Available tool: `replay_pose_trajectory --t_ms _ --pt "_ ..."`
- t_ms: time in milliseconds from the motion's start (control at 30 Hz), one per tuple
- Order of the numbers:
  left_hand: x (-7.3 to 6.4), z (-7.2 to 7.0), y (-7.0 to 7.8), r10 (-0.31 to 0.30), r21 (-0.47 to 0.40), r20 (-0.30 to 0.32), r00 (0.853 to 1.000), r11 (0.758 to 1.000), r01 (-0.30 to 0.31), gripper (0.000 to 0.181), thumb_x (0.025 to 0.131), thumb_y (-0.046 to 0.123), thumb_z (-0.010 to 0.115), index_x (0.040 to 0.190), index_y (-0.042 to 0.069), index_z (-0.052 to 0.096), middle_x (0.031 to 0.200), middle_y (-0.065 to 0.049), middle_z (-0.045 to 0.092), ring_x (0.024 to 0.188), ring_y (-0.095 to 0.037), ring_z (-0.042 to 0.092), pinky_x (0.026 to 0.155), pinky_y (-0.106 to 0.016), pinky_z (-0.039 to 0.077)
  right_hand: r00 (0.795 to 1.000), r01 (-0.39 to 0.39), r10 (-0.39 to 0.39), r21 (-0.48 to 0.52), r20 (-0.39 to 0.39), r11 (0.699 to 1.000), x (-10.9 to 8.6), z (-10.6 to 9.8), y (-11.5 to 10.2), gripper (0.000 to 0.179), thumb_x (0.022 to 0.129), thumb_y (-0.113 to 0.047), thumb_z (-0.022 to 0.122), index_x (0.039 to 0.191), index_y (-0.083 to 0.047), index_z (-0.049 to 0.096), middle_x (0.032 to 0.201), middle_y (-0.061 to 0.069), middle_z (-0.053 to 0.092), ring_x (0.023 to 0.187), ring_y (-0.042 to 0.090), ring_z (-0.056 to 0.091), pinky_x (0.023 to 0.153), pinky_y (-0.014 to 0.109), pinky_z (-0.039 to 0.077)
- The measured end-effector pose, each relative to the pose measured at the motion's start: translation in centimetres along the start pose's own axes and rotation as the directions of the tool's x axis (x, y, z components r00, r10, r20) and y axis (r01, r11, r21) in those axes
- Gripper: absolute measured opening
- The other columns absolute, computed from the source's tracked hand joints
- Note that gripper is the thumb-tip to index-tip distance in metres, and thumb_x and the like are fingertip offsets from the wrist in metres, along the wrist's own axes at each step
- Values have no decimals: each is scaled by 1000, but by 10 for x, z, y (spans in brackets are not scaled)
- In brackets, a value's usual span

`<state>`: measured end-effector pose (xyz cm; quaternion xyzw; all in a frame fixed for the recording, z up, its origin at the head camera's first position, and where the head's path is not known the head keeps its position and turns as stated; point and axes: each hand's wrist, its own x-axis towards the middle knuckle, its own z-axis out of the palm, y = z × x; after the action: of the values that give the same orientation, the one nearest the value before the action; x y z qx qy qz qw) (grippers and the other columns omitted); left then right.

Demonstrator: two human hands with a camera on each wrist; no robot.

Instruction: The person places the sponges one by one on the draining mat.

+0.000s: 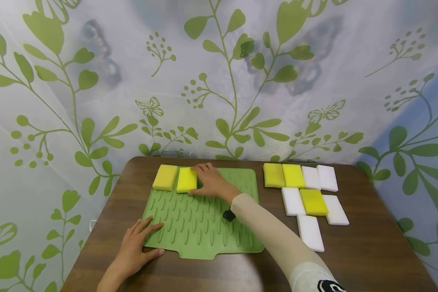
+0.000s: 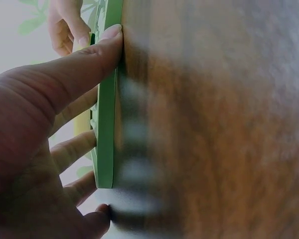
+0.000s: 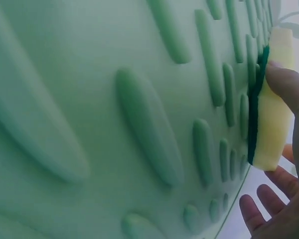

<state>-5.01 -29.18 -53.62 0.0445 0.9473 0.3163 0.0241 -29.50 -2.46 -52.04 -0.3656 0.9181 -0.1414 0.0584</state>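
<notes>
A green ridged silicone mat (image 1: 200, 227) lies on the wooden table. On its back left part sits a bright yellow sponge (image 1: 186, 181), which my right hand (image 1: 213, 181) pinches between thumb and fingers. The right wrist view shows this sponge (image 3: 274, 119) with its dark green scouring side against the mat. Just left of it lies an orange-yellow sponge (image 1: 165, 177) at the mat's back left corner. My left hand (image 1: 133, 247) rests spread at the mat's front left corner; its thumb (image 2: 102, 50) touches the mat's edge in the left wrist view.
Right of the mat, yellow sponges (image 1: 314, 202) and several white sponge blocks (image 1: 310, 233) lie in rough rows on the table (image 1: 372, 251). A leaf-patterned curtain (image 1: 241, 101) hangs behind the table's back edge. A small black object (image 1: 228, 215) shows at my right wrist.
</notes>
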Motion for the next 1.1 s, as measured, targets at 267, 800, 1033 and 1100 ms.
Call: replay_pose_trajectory --t_ms 267,800,1033,1100 --pt "0 -1 2 1 4 1 1000 1000 -1 77 82 42 93 151 25 63 171 -22 39 157 -63 24 115 -89 15 1000 -2 2 1 -9 1000 0 3 0 92 97 -69 69 168 -22 35 171 5 39 151 30 40 128 48 38" --pt "-1 1 2 15 23 -16 1000 1000 -15 77 81 43 93 150 25 64 170 -23 42 155 -64 27 113 -91 18 999 16 -14 38 -40 999 -9 2 6 103 91 -70 76 171 -23 29 173 5 36 155 33 36 129 54 37" --pt "-1 0 2 12 7 -10 1000 1000 -12 78 82 43 93 151 25 63 170 -23 41 156 -63 26 114 -90 16 998 28 -25 45 -55 999 -24 -5 17 107 89 -68 79 171 -21 29 173 8 36 156 36 35 129 57 37" --pt "-2 0 1 11 1 -6 1000 1000 -11 77 82 43 93 151 24 63 170 -23 40 156 -63 25 114 -90 16 998 27 -24 48 -57 999 -31 -9 21 107 90 -67 80 172 -21 28 173 8 35 158 37 33 129 58 36"
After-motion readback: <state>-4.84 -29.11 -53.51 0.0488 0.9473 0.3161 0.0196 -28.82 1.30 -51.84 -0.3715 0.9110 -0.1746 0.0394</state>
